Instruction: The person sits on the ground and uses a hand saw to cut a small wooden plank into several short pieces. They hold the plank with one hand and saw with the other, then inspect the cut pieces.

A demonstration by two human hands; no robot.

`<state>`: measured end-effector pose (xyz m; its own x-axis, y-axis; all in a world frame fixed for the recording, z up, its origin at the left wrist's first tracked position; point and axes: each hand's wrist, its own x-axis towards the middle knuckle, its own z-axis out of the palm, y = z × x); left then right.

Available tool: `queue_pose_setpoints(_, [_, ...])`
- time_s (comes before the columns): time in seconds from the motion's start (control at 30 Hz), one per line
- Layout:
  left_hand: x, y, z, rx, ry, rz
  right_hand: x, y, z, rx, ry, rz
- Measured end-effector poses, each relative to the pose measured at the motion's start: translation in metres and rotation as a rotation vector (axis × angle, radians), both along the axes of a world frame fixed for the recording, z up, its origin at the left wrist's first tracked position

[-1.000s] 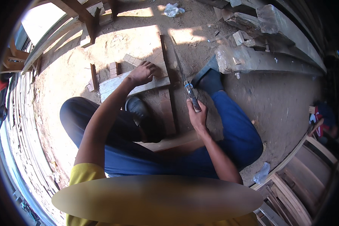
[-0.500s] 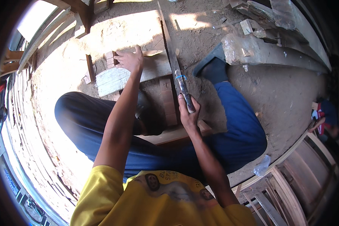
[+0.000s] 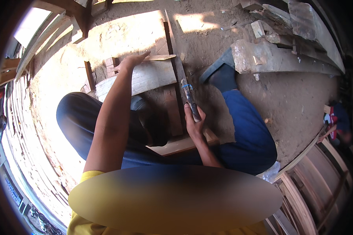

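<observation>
The person wears a yellow short-sleeved shirt (image 3: pixel 82 225) that leaves both forearms bare, and dark blue trousers (image 3: pixel 247 137) covering both legs. A dark rubber boot (image 3: pixel 219 72) is on one foot. No gloves, watch or rings show on the left hand (image 3: pixel 131 62) or right hand (image 3: pixel 194 123).

This is a rough woodwork yard, with a sandy dirt floor (image 3: pixel 286 94), a big old plank (image 3: pixel 145 78), small wood blocks (image 3: pixel 111 64), and stacked wood frames (image 3: pixel 313 184) at the side.
</observation>
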<state>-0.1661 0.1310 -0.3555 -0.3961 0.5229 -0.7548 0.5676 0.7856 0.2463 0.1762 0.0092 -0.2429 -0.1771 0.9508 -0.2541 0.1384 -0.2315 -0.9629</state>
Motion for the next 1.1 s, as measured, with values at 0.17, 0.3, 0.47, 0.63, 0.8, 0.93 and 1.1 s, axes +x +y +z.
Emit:
queue_pose_setpoints(0.17, [0.022, 0.033, 0.017, 0.028, -0.287, 0.145, 0.019, 0.008, 0.000, 0.026, -0.071, -0.052])
queue_pose_setpoints(0.3, [-0.016, 0.026, -0.034, 0.305, 0.125, 0.598, 0.004, 0.003, -0.004, 0.042, -0.028, 0.021])
queue_pose_setpoints(0.47, [0.025, 0.026, 0.015, 0.745, -0.239, 0.822, 0.014, 0.006, 0.005, 0.031, -0.054, -0.042])
queue_pose_setpoints(0.63, [0.035, 0.005, 0.018, 1.081, 0.052, 1.082, 0.005, 0.007, 0.014, 0.034, -0.050, 0.003])
queue_pose_setpoints(0.8, [0.073, 0.008, 0.056, 1.319, -0.341, 1.313, 0.007, 0.000, 0.019, -0.062, -0.061, 0.015])
queue_pose_setpoints(0.93, [0.090, 0.020, 0.063, 1.331, -0.270, 1.359, 0.007, 0.000, 0.018, -0.009, -0.007, 0.046])
queue_pose_setpoints(1.1, [0.103, 0.028, 0.061, 1.359, -0.107, 1.378, 0.011, 0.005, 0.015, -0.002, -0.056, 0.091])
